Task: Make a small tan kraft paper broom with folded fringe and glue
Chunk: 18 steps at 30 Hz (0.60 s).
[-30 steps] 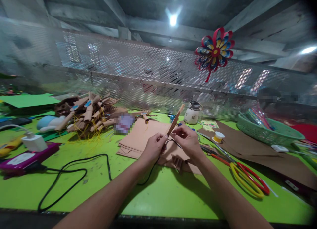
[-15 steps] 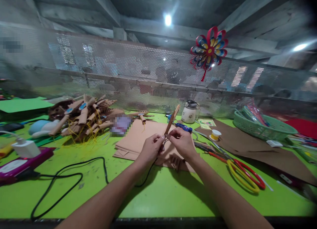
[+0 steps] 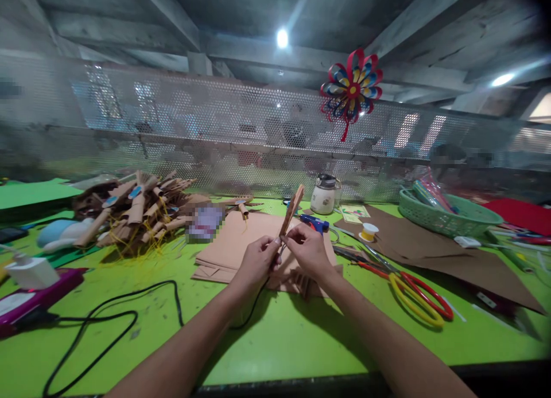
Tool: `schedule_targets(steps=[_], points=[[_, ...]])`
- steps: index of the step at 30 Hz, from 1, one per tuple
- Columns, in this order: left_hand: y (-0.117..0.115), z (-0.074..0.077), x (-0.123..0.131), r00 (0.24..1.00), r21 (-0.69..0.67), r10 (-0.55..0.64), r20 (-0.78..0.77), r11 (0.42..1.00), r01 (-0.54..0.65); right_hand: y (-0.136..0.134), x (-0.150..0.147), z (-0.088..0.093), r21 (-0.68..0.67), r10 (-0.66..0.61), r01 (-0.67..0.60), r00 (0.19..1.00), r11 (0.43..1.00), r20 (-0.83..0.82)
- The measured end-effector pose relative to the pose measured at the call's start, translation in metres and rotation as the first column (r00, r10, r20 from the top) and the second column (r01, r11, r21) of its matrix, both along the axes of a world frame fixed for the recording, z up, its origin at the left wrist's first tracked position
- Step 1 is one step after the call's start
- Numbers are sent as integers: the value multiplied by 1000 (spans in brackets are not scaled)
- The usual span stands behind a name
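My left hand (image 3: 257,261) and my right hand (image 3: 306,252) meet above the green table (image 3: 275,340), both pinching the lower end of a folded brown paper strip (image 3: 291,210) that points up and away. The fingers of both hands are closed on it. Just beyond the hands lies a stack of brown paper sheets (image 3: 241,237). A few small folded brown pieces (image 3: 301,280) rest under my right wrist. A black cable (image 3: 129,306) runs from below my left hand off to the left.
A heap of rolled brown paper pieces with yellow threads (image 3: 138,209) sits at the left. Red and yellow scissors (image 3: 417,300), a yellow thread spool (image 3: 368,232), a blue glue gun (image 3: 314,222), a white jar (image 3: 323,195) and a green basket (image 3: 447,214) lie to the right. A perforated metal screen (image 3: 215,134) backs the table, with a paper pinwheel (image 3: 350,89) hanging on it.
Both hands with the paper strip have shifted slightly left and closer together; the view has turned a little to the right.
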<state>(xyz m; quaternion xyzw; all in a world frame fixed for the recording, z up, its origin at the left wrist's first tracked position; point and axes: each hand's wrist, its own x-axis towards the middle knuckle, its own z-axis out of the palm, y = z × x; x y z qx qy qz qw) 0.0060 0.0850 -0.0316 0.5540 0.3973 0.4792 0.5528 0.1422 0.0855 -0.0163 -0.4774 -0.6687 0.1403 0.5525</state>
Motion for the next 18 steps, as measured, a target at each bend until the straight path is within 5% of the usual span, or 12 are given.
schedule_targets(steps=[18], points=[[-3,5,0,1000,-13,-2,12,1000,2,2,0,-4,13,-30,30,999,999,14]])
